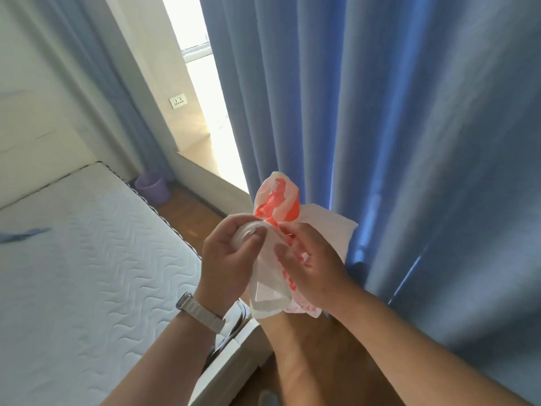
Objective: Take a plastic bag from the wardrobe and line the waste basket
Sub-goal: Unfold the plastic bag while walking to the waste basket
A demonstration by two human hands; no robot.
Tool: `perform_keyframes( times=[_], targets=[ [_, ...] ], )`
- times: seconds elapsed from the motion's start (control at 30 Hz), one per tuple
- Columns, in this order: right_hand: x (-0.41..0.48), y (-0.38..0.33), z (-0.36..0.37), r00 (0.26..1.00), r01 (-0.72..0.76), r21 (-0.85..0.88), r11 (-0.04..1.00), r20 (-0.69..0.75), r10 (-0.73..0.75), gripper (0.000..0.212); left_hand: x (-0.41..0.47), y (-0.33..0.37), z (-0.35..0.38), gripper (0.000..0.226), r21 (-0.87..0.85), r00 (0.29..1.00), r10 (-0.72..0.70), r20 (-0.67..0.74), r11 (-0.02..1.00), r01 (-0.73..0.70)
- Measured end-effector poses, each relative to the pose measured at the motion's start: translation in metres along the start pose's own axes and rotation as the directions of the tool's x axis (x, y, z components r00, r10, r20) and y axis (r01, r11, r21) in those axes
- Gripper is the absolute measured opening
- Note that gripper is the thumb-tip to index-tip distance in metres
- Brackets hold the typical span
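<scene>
A crumpled white plastic bag [276,203] with orange-red print sits between both my hands at the centre of the view. My left hand [227,259] pinches a bunched part of it between thumb and fingers. My right hand [310,266] grips the other side, fingers spread over the plastic. The bag's lower end hangs below my palms. A small purple waste basket [152,187] stands on the wooden floor in the far corner, beside the bed and below the curtain, well away from my hands. No liner shows in it.
A white quilted mattress [73,259] fills the left side. Blue curtains [409,127] hang on the right, and a raised sill [210,174] sits behind the gap. A narrow strip of wooden floor [190,212] runs between the bed and the curtains toward the basket.
</scene>
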State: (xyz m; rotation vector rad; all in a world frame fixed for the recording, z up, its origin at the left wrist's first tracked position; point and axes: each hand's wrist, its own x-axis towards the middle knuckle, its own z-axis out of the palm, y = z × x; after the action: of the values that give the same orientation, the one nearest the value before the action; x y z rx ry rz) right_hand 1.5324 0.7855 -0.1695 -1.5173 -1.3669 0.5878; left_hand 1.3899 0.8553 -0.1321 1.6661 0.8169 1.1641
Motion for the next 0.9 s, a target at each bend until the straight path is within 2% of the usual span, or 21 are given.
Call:
perform_keyframes(
  times=[0.13,0.4,0.57,0.7,0.8,0.9],
  targets=[
    [0.049,0.012,0.015,0.998,0.021,-0.029,0.999,0.059,-0.020,0.027,0.038,-0.030,-0.014,0.022,0.022,0.998,-0.023,-0.050,0.999,0.024],
    [0.177,0.031,0.061,0.990,0.038,-0.088,0.995,0.139,-0.026,0.031,0.150,-0.096,-0.055,0.018,-0.042,0.991,-0.068,-0.111,0.997,0.064],
    [0.246,0.029,0.097,0.980,0.057,-0.047,0.997,0.192,-0.047,0.033,0.211,-0.116,-0.092,0.018,-0.032,0.988,-0.055,-0.147,0.998,0.051],
    [0.293,0.026,0.130,0.967,0.101,0.041,0.994,0.232,-0.108,0.035,0.243,-0.125,-0.126,0.024,0.020,0.974,-0.042,-0.224,0.999,0.047],
    [0.330,0.027,0.154,0.940,0.119,0.034,0.992,0.318,-0.124,0.036,0.260,-0.135,-0.149,0.026,0.036,0.953,-0.054,-0.298,0.997,0.067],
    [0.363,0.033,0.176,0.908,0.150,0.006,0.989,0.394,-0.140,0.040,0.275,-0.146,-0.165,0.019,0.047,0.923,-0.068,-0.377,0.995,0.093]
  ],
)
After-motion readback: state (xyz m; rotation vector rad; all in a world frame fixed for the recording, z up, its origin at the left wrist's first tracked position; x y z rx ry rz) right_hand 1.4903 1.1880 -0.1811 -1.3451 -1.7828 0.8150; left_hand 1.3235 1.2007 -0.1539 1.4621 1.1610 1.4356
